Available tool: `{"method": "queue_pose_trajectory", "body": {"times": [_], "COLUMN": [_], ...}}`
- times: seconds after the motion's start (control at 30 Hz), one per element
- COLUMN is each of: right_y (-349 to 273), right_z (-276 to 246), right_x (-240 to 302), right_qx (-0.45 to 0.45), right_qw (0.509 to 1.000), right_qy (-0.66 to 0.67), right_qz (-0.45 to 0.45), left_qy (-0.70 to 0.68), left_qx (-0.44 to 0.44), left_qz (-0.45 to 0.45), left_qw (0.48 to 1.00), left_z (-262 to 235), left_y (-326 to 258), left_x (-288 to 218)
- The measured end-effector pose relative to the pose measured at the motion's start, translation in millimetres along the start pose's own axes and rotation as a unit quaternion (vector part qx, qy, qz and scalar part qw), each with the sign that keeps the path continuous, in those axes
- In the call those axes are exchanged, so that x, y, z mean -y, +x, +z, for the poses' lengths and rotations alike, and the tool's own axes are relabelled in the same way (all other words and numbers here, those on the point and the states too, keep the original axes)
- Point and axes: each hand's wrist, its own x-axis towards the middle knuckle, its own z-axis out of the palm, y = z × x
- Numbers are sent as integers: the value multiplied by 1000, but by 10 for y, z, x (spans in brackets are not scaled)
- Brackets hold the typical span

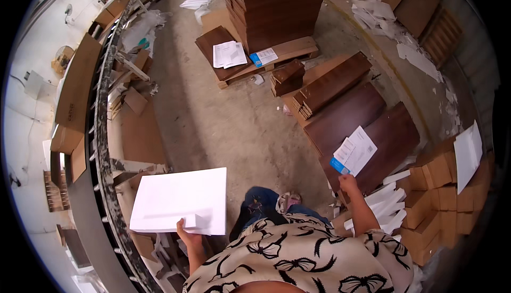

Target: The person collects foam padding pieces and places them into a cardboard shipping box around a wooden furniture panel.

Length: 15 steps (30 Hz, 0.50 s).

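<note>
My left hand (189, 233) grips the near edge of a large white sheet (186, 194) that looks like foam board. A small white block (169, 223) lies against that sheet, beside my fingers. On the right, my right hand (349, 184) is closed at the lower corner of a few printed white papers (357, 150), by a blue packet (339, 166) at their end. The papers are over dark brown wood panels (384, 143); I cannot tell whether they touch them.
A tall stack of brown panels (282, 16) stands on a pallet (298, 52) ahead, with more papers (229, 54) beside it. Narrow board stacks (335, 83) lie nearer. Open cartons (426, 208) and white foam strips (380, 208) crowd my right. A roller conveyor (101, 133) runs along the left.
</note>
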Motion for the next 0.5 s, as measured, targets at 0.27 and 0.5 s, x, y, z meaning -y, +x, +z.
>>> {"method": "queue_pose_trajectory", "body": {"times": [0.27,0.5], "right_y": [2368,3699], "right_z": [553,1473], "right_x": [2659,3535], "right_qx": [-50,-38], "right_qw": [998,978], "right_qy": [-26,-147], "right_qz": [12,143], "left_qy": [45,174], "left_qx": [-10,45], "left_qz": [-36,-136], "left_qw": [998,974], "left_z": [1638,3914], "left_y": [2152,3629], "left_x": [-78,-360]}}
